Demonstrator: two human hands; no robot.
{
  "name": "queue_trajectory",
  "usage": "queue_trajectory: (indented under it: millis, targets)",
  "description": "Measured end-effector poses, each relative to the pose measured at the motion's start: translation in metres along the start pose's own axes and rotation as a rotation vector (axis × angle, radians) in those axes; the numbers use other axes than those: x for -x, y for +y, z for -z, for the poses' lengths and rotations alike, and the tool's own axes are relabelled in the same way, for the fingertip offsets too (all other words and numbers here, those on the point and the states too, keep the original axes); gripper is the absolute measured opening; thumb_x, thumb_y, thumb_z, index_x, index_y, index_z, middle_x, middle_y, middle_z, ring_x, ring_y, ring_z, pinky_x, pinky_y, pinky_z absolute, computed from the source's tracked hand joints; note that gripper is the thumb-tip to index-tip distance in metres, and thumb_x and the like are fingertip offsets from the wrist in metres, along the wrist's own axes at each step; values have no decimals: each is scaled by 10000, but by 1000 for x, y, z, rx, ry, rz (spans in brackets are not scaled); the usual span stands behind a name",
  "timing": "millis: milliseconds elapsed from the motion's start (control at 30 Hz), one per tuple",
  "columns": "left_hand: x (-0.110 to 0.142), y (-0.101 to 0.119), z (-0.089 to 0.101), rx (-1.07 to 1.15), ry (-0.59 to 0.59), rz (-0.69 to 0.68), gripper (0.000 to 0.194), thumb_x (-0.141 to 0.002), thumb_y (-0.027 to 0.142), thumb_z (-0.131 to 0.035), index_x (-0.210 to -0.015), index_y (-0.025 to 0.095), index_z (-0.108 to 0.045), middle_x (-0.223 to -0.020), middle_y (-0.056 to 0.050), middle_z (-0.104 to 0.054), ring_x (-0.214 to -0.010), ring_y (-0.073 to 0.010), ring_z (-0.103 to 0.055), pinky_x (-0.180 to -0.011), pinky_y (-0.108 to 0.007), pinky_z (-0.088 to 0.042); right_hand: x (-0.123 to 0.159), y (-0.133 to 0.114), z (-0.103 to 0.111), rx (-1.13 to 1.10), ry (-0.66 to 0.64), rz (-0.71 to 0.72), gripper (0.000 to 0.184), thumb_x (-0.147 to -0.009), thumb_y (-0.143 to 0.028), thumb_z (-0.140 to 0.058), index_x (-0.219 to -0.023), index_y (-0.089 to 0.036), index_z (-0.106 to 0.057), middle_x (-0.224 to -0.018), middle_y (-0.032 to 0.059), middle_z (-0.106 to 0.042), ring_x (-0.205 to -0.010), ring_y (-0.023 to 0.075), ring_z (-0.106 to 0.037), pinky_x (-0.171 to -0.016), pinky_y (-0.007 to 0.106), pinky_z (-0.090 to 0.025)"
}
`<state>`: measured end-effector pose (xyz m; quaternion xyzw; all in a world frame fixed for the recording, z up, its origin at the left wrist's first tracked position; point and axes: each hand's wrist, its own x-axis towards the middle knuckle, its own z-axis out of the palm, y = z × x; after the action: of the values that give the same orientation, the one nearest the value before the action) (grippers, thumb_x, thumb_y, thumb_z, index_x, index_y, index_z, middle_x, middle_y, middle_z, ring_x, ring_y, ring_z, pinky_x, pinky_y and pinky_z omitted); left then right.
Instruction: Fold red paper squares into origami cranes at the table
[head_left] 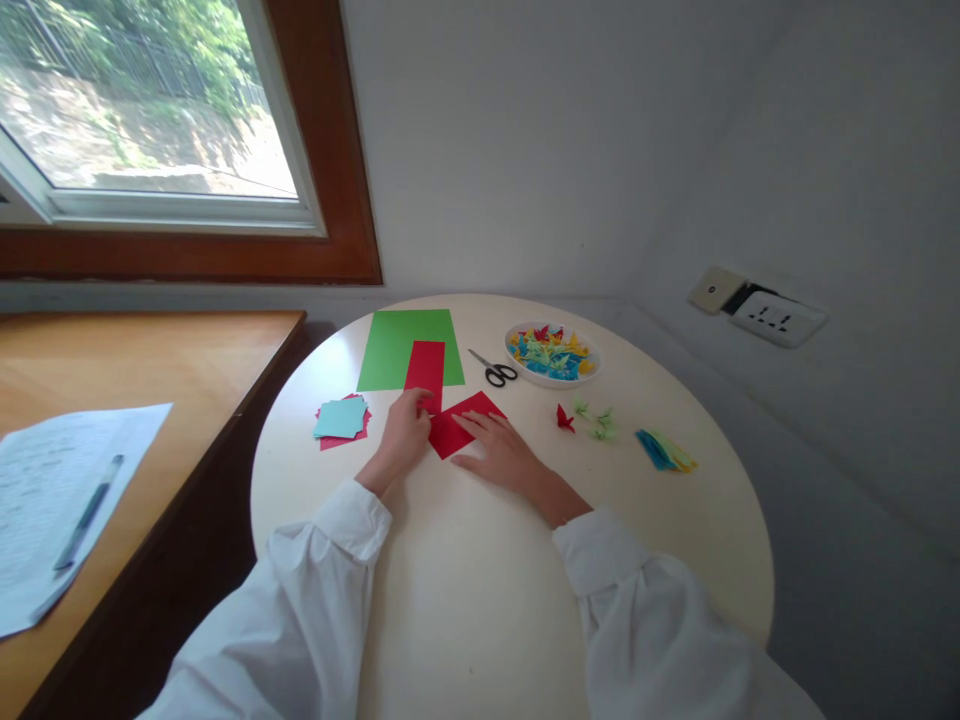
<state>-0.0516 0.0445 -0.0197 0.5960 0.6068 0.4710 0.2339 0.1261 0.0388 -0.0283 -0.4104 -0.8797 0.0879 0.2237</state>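
A red square of paper (463, 422) lies turned like a diamond on the round cream table (465, 600). My right hand (501, 452) rests flat on it, fingers stretched out. My left hand (405, 430) has its fingers curled and pinches the paper's left corner. Just behind lies a red paper strip (426, 366) on a green sheet (394, 345). Both arms wear white sleeves.
Black scissors (493, 370) and a white bowl (553, 354) of small coloured folded papers stand at the back. A cyan and red paper stack (341, 420) lies left; folded red and green figures (589, 418) and a blue-yellow paper stack (665, 451) right. A wooden desk (150, 365) holds a printed sheet with a pen (86, 515).
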Motion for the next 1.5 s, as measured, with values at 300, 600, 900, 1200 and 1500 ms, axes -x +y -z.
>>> queue_trajectory:
  millis: [300, 600, 900, 1200, 1500]
  targets:
    - [10, 9, 13, 192, -545, -105, 464, -617, 174, -601, -1075, 243, -628, -1042, -71, -670, -876, -231, -631, -711, -305, -500, 10, 12, 5, 14, 33, -105, 455, -749, -353, -618, -1175, -204, -554, -1135, 115, -617, -1073, 240, -551, -931, 420, -383]
    - [4, -1, 9, 34, -562, -220, 440, -554, 285, -742, -988, 275, -668, -1002, -63, -682, -874, -236, -621, -772, -303, -460, 19, 18, 14, -4, 25, -126, 466, -717, -361, -658, -1139, -181, -577, -1109, 114, -627, -1044, 241, -554, -905, 400, -397]
    - [4, 3, 9, 63, -526, -342, 370, -569, 298, -742, -935, 278, -693, -927, -45, -705, -797, -234, -646, -704, -288, -486, 15, 19, 12, -12, 32, -162, 442, -699, -356, -671, -1109, -211, -595, -1079, 94, -633, -1021, 243, -563, -889, 400, -397]
    - [3, -5, 9, 72, -537, -262, 321, -702, 220, -598, -1010, 271, -672, -1044, -47, -681, -927, -218, -631, -811, -295, -469, 16, 22, 11, -48, 53, -164, 379, -713, -338, -663, -1063, -203, -610, -1054, 82, -642, -984, 227, -573, -875, 378, -397]
    - [2, -11, 8, -108, -481, -452, 209, -775, 204, -520, -878, 231, -701, -935, -56, -703, -882, -203, -634, -820, -319, -474, 17, 18, 15, -69, 75, -153, 391, -709, -352, -670, -1054, -177, -613, -1031, 88, -649, -981, 232, -579, -875, 383, -402]
